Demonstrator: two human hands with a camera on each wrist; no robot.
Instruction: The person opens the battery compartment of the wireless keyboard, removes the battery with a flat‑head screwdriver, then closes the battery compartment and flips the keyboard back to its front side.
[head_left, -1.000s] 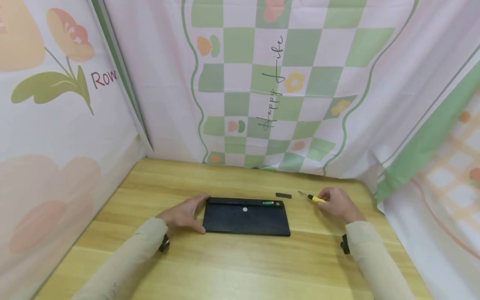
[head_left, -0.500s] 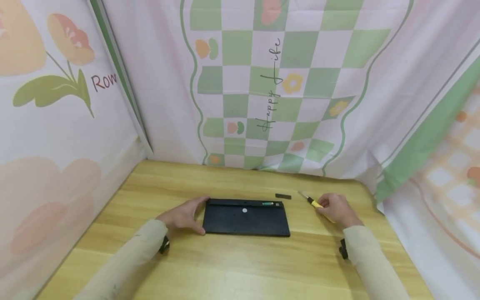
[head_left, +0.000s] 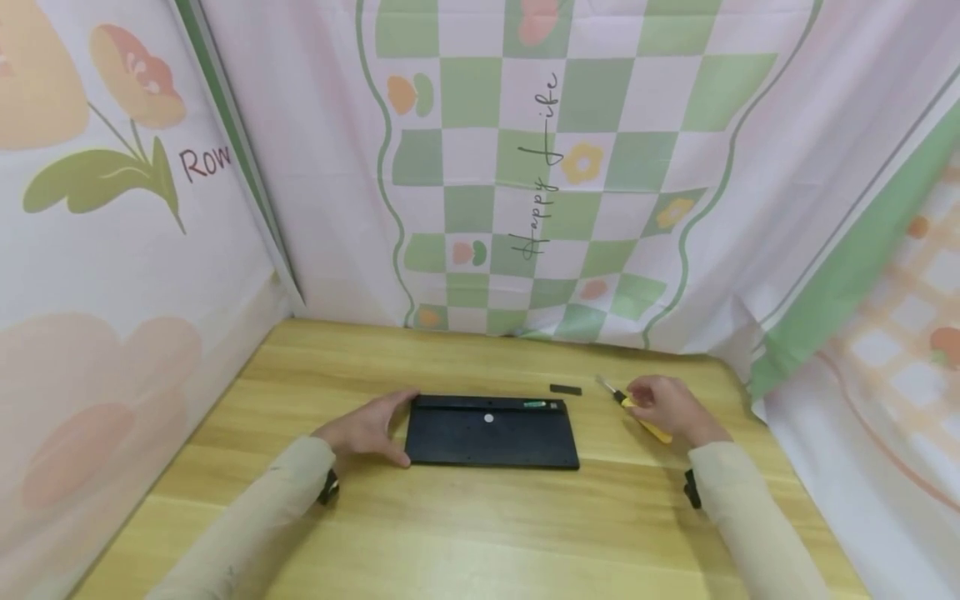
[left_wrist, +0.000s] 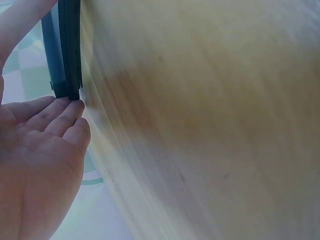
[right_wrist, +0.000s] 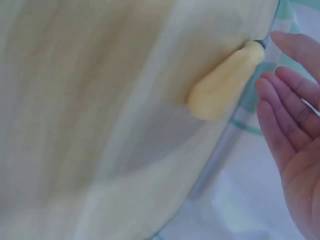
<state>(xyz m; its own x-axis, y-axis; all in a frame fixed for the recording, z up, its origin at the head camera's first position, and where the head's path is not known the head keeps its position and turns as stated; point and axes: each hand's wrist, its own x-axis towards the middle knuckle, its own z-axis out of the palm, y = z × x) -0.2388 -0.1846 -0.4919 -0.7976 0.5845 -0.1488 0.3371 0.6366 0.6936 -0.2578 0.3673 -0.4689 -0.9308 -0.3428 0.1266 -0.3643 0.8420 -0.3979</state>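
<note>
A black keyboard point(head_left: 487, 443) lies underside up on the table, a green battery point(head_left: 535, 404) in its open compartment near the far right corner. My left hand point(head_left: 366, 427) holds the keyboard's left end, fingers at the far corner and thumb at the near one; the left wrist view shows the fingertips against its end. A screwdriver point(head_left: 654, 428) with a yellow handle lies to the right, its blade pointing away and left. Over it is my right hand point(head_left: 671, 408), fingers loosely bent; the right wrist view shows them apart from the handle point(right_wrist: 225, 87).
A small dark battery cover point(head_left: 566, 389) lies just beyond the keyboard's far right corner. A small metal-ended piece point(head_left: 554, 405) sits beside the battery. Printed curtains point(head_left: 510, 275) stand along the back and sides of the wooden table point(head_left: 465, 533).
My right hand has let go of the screwdriver, which now lies on the table with its handle angled nearer me. The left hand and keyboard have stayed in place.
</note>
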